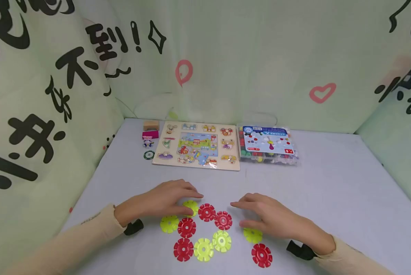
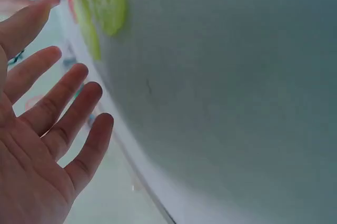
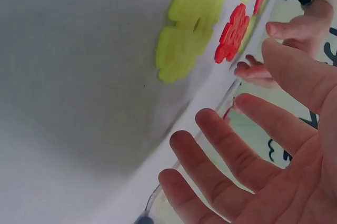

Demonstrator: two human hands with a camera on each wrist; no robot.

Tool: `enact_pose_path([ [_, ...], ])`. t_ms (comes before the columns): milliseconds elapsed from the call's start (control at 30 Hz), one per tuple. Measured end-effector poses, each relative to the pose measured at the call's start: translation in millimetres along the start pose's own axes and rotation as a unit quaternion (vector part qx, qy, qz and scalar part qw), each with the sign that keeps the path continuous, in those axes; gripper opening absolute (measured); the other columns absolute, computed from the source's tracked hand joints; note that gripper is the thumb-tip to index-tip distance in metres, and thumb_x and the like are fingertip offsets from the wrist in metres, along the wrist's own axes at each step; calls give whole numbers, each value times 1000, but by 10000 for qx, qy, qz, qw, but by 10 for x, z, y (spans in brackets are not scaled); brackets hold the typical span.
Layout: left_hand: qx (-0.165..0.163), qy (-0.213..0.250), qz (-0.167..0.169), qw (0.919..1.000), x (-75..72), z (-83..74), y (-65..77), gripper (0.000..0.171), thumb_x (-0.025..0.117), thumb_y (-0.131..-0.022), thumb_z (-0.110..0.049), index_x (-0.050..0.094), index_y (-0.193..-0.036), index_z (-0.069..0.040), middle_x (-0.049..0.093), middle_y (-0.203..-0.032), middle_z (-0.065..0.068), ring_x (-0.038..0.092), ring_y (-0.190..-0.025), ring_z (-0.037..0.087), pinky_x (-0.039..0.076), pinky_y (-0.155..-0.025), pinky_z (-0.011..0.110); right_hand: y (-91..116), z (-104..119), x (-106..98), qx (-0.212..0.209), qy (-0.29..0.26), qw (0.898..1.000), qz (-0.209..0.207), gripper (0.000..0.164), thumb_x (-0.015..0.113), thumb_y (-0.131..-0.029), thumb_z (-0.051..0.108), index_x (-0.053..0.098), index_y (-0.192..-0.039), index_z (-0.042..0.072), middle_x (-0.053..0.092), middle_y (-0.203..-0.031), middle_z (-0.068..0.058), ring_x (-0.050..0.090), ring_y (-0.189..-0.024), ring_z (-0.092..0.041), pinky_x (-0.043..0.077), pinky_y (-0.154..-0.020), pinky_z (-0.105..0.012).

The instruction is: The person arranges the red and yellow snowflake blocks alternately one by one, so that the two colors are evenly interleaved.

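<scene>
Several notched plastic discs, red and yellow, lie on the table in a loose ring in the head view. My left hand (image 1: 172,196) is held over its upper left side, partly covering a yellow disc (image 1: 191,205); a red disc (image 1: 207,212) lies just right of the thumb. In the left wrist view the fingers (image 2: 68,105) are spread and hold nothing. Over on the right, my right hand (image 1: 267,214) partly hides another yellow disc (image 1: 252,235), with a red disc (image 1: 262,255) below it. The right wrist view shows those fingers (image 3: 231,161) spread, nothing between them.
Along the back stand a wooden picture puzzle board (image 1: 162,156) and a clear plastic box (image 1: 268,141) of coloured parts with a blue label. Left of the board are small blocks (image 1: 151,125), a little figure (image 1: 148,143) and a round green-and-white token (image 1: 149,155). Printed curtains surround the table.
</scene>
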State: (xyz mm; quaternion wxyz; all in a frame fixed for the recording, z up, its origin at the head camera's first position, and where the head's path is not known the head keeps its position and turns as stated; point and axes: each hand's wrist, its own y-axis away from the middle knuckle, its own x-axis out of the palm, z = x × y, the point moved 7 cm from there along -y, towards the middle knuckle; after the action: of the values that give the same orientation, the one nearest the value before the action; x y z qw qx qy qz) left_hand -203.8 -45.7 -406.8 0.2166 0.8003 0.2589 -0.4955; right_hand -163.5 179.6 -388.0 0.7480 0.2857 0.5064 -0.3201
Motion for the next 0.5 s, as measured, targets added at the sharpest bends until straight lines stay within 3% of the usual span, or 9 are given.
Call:
enact_pose_path([
  [133,193,-8,148,9997,61,-84,-172,53,68,-81,-51,57,-130,-34,59,-123,-14,50,-114,6,47,-93,30,8,35,16,-108,6,9998,143,46,71,-82,42,62,-125,30,62,-108,12,55,-95,-5,51,-79,-26],
  [333,413,-108,414,9982,117,-272,-327,54,71,-77,-53,58,-127,-36,59,-119,-13,49,-109,4,46,-91,28,199,-44,62,210,-16,9994,276,42,74,-78,42,67,-118,30,60,-99,15,53,-88,-1,50,-74,-23],
  [500,759,-311,506,9954,142,-461,-443,55,70,-77,-54,58,-128,-35,60,-119,-12,50,-109,4,45,-92,29,356,-133,104,473,-33,9988,138,41,76,-76,42,68,-115,33,57,-97,19,50,-87,1,49,-72,-20],
])
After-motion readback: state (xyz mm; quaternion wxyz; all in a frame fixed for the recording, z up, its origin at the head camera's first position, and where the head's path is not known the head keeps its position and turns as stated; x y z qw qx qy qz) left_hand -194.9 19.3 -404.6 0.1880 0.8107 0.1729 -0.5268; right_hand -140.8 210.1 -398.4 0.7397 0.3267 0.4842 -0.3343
